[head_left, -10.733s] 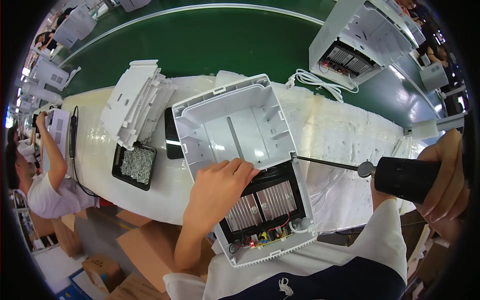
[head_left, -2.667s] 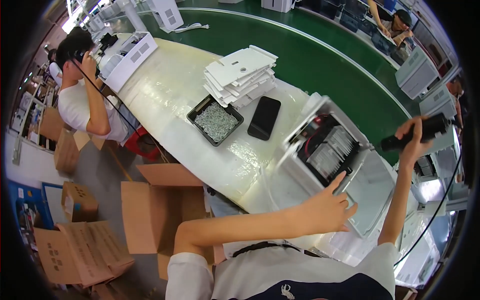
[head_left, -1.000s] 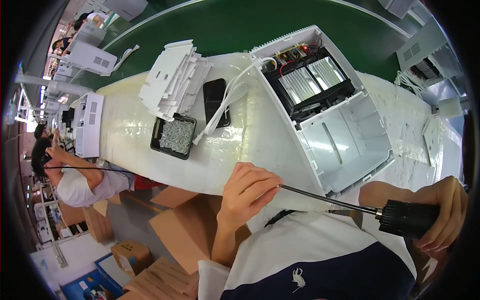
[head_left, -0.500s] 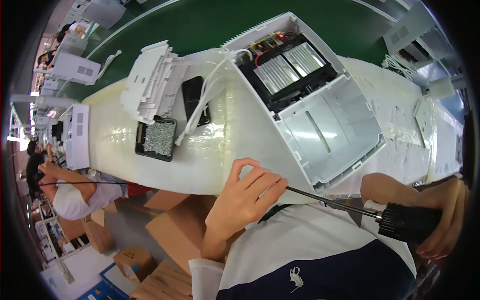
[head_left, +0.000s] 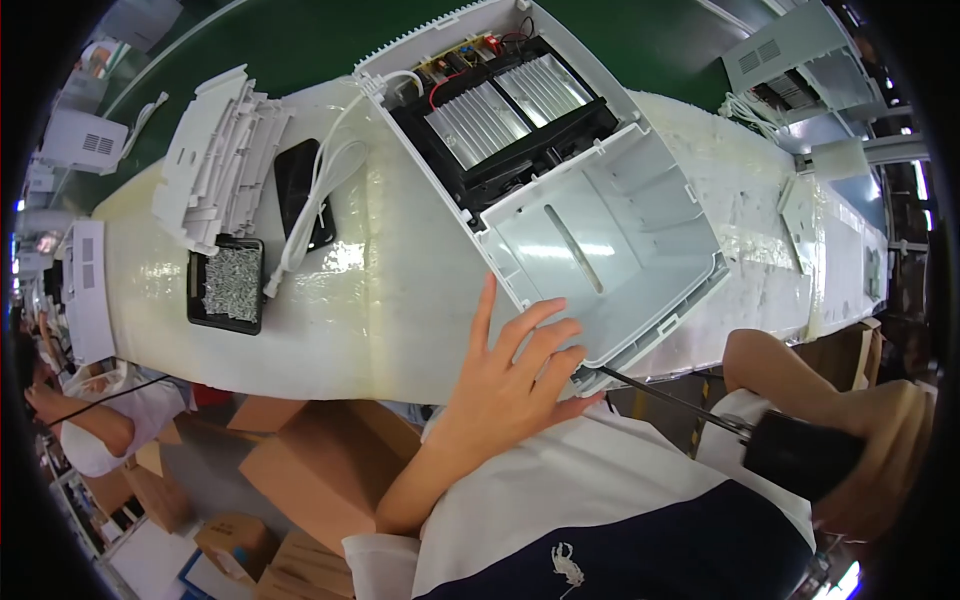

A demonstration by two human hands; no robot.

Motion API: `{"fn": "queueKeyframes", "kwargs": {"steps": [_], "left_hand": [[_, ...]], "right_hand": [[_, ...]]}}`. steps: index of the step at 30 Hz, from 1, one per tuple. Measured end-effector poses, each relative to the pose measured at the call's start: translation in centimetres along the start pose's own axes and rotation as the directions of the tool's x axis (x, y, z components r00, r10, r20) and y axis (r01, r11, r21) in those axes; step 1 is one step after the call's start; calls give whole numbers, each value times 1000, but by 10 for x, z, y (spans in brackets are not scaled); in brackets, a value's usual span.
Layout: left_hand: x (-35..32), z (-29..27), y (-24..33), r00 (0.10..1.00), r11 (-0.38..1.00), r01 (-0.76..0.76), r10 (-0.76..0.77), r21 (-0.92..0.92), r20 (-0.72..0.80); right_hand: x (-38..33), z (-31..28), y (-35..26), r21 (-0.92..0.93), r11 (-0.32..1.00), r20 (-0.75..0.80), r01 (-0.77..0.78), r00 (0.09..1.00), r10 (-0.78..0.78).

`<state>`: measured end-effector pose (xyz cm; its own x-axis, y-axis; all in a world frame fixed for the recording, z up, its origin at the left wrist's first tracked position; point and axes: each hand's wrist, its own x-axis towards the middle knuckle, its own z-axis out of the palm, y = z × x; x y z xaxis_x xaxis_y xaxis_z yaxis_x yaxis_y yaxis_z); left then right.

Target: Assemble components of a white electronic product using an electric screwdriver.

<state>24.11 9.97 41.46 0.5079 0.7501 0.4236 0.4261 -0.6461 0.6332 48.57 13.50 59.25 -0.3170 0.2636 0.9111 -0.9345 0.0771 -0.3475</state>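
Note:
A white plastic appliance housing [head_left: 640, 255] lies open on the table, with ribbed silver heater panels [head_left: 510, 112] in a black frame in its far half. My left hand [head_left: 515, 370] is at its near left edge, fingers spread, fingertips over or against the rim; I cannot tell how firmly they touch. My right hand [head_left: 885, 450], blurred at the right, is closed round a black electric screwdriver [head_left: 805, 455]. Its long thin shaft [head_left: 670, 400] points left to the housing's near corner, by my left fingers; the tip is hidden.
Left of the housing are a black tray of screws [head_left: 232, 285], a dark phone [head_left: 300, 195], a white cable [head_left: 318, 205] and stacked white plastic panels [head_left: 225, 155]. Cardboard boxes [head_left: 320, 450] stand below the table's near edge. A co-worker [head_left: 100, 425] is at the far left.
My left hand has let go of the screwdriver shaft's end and spread its fingers at the housing's edge. The screwdriver's front end has come to the housing's near corner. The view has shifted.

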Motion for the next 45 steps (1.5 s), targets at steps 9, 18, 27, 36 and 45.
{"fn": "queueKeyframes", "kwargs": {"steps": [9,18,27,36,45], "left_hand": [[2,6,-2,998,999,-4,1,-48,-69],[2,7,-1,997,999,-15,11,-44,-76],[-2,11,-4,992,992,-41,25,-121,-126],[2,12,-1,993,990,-37,21,-135,-119],[0,11,-2,993,992,-28,13,-124,-119]], "right_hand": [[-39,2,52,-510,837,-321,-198,947,29],[-38,-8,61,-514,822,-262,-243,958,119],[-33,-1,69,-539,794,-261,-283,952,162],[-26,-2,55,-538,797,-240,-274,956,167],[-28,-2,53,-545,765,-271,-344,935,228]]}}
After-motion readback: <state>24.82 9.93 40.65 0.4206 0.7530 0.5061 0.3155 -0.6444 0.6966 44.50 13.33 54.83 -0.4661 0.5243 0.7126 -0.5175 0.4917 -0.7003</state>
